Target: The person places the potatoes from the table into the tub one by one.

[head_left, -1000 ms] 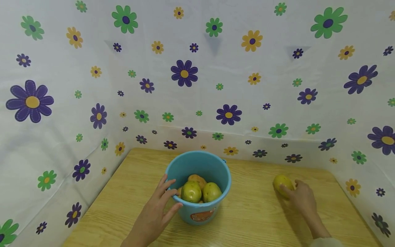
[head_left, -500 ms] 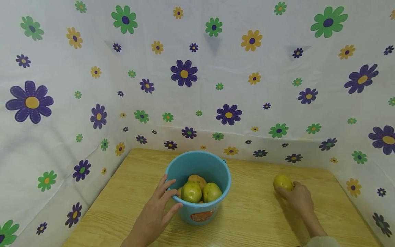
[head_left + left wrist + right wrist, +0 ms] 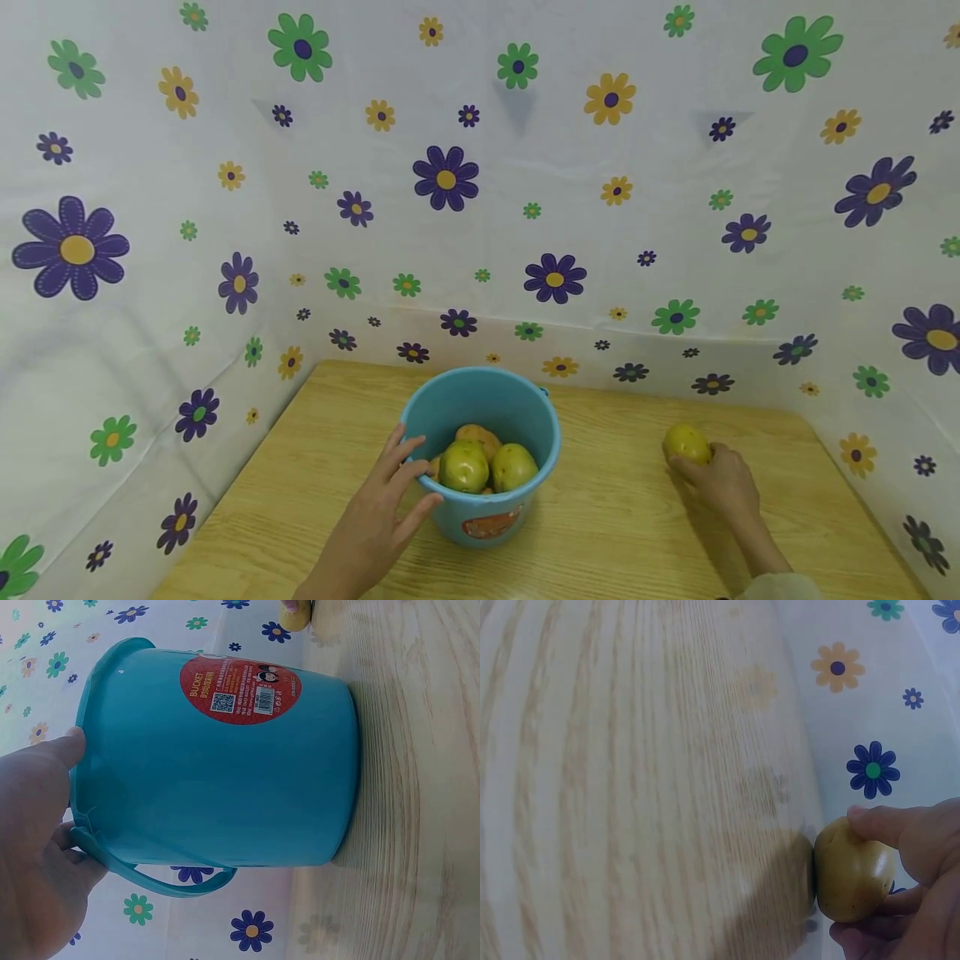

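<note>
The light-blue bucket stands upright on the table. Inside it lie two round yellow-green fruits and a tan lumpy piece, with more partly hidden below. My left hand holds the bucket's rim on its left side, the thumb on the rim in the left wrist view and the other fingers near the handle. Over at the right, my right hand grips another round yellow-green fruit low over the table. The right wrist view shows that fruit between thumb and fingers.
The wooden table spreads between the bucket and my right hand. A white cloth printed with flowers rises behind the table and along both sides.
My right hand's thumb has shifted lower on the fruit and the fingers have settled around its right side. The bucket and my left hand stay in place.
</note>
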### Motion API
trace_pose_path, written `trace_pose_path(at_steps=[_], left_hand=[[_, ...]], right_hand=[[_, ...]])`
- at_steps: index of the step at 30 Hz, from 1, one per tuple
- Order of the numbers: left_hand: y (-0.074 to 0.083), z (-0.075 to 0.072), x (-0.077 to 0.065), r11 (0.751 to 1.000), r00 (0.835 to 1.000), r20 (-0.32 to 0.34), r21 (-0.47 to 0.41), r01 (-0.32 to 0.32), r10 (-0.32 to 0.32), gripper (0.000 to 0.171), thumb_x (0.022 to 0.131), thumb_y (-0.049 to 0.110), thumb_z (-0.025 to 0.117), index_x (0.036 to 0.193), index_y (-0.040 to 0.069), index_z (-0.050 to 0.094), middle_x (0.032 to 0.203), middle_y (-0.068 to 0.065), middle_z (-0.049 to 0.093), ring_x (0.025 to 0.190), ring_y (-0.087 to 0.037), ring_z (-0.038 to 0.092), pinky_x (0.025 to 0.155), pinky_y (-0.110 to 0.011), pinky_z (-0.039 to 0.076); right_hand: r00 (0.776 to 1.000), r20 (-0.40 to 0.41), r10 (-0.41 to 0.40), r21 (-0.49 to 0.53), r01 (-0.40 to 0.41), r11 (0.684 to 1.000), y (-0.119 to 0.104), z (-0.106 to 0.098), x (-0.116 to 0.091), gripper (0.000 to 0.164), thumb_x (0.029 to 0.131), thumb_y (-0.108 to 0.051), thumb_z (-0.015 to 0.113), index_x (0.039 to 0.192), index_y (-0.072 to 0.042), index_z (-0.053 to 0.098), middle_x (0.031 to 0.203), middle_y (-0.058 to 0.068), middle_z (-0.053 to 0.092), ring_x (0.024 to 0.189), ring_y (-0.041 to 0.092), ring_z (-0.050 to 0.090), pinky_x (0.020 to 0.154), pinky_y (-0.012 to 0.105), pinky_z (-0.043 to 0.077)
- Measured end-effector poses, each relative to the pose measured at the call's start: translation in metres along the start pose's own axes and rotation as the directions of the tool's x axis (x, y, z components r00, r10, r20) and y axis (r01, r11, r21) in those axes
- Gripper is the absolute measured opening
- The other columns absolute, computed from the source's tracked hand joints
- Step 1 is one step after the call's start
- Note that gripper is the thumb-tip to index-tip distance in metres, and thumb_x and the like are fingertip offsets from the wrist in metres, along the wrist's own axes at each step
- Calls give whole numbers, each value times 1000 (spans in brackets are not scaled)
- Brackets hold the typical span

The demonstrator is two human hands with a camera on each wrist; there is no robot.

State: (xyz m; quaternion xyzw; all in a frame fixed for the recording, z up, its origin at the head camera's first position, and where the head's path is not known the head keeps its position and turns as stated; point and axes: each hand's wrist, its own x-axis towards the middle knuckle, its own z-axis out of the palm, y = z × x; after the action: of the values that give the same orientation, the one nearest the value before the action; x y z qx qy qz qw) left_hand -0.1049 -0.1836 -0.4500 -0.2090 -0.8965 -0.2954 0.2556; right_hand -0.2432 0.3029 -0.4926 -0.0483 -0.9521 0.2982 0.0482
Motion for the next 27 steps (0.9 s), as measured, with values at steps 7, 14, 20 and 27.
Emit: trace_pose_path(at_steps=[7,14,20,27], left_hand=[[-2,1,0,1000,1000,-4,4,-1,1,27,97,27,75,118,12,65,152,-8,49,152,-40,29,104,-57,49],[-2,1,0,1000,1000,-8,10,-7,7,26,97,27,75,118,15,65,152,-7,50,152,-40,29,104,-57,49],[-1,1,0,1000,1000,-3,10,-5,5,27,98,28,75,118,13,65,152,-6,50,152,-38,29,105,-56,49],[-1,0,0,1000,1000,6,2,-1,1,27,97,27,75,118,13,65,152,-7,50,153,-39,28,105,-56,49]], right_hand=[[1000,-2,-2,6,2,1000,0,1,1,66,94,-36,73,116,22,52,90,26,62,76,32,57,55,36,44],[1000,-23,-15,-8,15,1000,0,3,0,61,93,-34,74,112,22,54,85,24,61,73,31,55,54,35,42],[999,-48,-20,2,20,1000,2,6,-1,57,93,-35,75,105,18,57,80,19,60,70,28,54,52,34,41],[998,-67,-20,12,20,1000,1,6,-5,58,92,-35,75,106,18,57,79,19,61,68,27,55,51,33,42]])
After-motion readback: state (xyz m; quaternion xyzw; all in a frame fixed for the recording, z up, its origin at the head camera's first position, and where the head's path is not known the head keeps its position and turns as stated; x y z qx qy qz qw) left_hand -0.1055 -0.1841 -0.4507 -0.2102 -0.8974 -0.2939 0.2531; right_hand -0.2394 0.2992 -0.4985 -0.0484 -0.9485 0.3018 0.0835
